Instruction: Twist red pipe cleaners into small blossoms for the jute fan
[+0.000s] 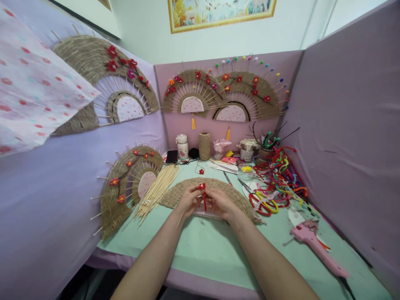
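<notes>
Both my hands meet at the middle of the table, above a woven twine fan lying flat. Between them is a red pipe cleaner, curled into loops at its top, with a straight end hanging down. My left hand pinches the looped part from the left. The fingers of my right hand are closed on the same pipe cleaner from the right. Just beyond the fan lies a small red flower on a thin wire.
Thin wooden sticks lie left of the fan. Scissors and tangled coloured pipe cleaners are at the right, with a pink glue gun nearer. A twine spool stands at the back. Another fan leans at the left.
</notes>
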Action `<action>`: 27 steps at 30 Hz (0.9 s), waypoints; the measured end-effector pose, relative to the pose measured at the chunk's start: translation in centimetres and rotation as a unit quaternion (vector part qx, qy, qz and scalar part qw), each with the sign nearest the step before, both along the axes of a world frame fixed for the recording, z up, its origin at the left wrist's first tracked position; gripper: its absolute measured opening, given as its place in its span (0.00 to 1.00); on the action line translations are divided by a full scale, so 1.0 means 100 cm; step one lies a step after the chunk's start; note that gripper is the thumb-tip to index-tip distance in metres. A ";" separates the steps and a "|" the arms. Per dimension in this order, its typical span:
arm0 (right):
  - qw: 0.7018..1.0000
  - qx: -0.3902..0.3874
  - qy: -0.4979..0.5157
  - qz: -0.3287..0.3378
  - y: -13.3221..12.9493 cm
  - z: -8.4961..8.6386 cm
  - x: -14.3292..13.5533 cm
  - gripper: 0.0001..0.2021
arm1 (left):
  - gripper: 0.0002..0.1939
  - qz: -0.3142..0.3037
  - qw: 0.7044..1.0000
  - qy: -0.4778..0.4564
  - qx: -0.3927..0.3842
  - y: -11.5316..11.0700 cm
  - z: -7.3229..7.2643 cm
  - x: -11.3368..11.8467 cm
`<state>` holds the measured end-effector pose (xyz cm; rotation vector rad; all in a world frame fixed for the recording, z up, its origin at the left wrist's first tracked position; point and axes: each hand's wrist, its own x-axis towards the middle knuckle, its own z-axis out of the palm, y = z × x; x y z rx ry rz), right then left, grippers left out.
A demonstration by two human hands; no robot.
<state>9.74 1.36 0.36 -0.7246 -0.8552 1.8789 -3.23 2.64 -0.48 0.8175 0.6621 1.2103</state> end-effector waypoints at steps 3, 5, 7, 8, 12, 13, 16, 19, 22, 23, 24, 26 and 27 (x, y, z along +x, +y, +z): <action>1.000 0.006 -0.001 -0.007 -0.001 0.002 0.001 0.12 | 0.12 0.037 0.999 0.000 0.029 0.003 -0.002 0.001; 1.000 0.008 -0.007 -0.013 -0.001 0.002 0.001 0.12 | 0.11 0.053 0.997 0.007 0.056 0.005 -0.002 0.002; 1.000 0.022 -0.014 -0.017 -0.001 0.001 0.000 0.12 | 0.10 0.070 0.994 0.018 0.084 0.005 -0.002 0.002; 0.999 0.036 -0.022 -0.020 0.000 0.000 0.000 0.12 | 0.10 0.081 0.992 0.025 0.098 0.005 -0.002 0.002; 0.988 0.100 -0.098 -0.070 0.004 -0.004 -0.003 0.12 | 0.10 0.131 0.981 0.051 0.132 0.006 -0.003 0.002; 0.981 0.114 -0.124 -0.096 0.005 -0.005 -0.003 0.12 | 0.10 0.138 0.980 0.055 0.132 0.006 -0.003 0.002; 0.947 0.173 -0.185 -0.199 0.007 -0.005 -0.002 0.11 | 0.16 0.125 0.983 0.061 0.120 0.006 -0.004 0.003; 0.897 0.243 -0.236 -0.283 0.007 -0.003 0.001 0.09 | 0.31 0.091 0.985 0.073 0.125 0.002 -0.002 0.004; 0.845 0.309 -0.299 -0.317 0.004 -0.002 0.002 0.07 | 0.36 0.091 0.980 0.102 0.142 -0.003 0.000 0.005; 0.826 0.330 -0.321 -0.324 0.002 -0.002 0.001 0.06 | 0.35 0.102 0.977 0.113 0.149 -0.004 0.001 0.005; 0.806 0.349 -0.345 -0.330 0.000 -0.002 0.001 0.05 | 0.34 0.117 0.973 0.125 0.156 -0.004 0.001 0.006; 0.763 0.375 -0.399 -0.343 -0.003 -0.002 0.000 0.05 | 0.29 0.158 0.961 0.148 0.171 -0.004 0.000 0.006; 0.742 0.383 -0.425 -0.350 -0.004 -0.002 -0.001 0.05 | 0.27 0.179 0.954 0.160 0.179 -0.004 -0.001 0.007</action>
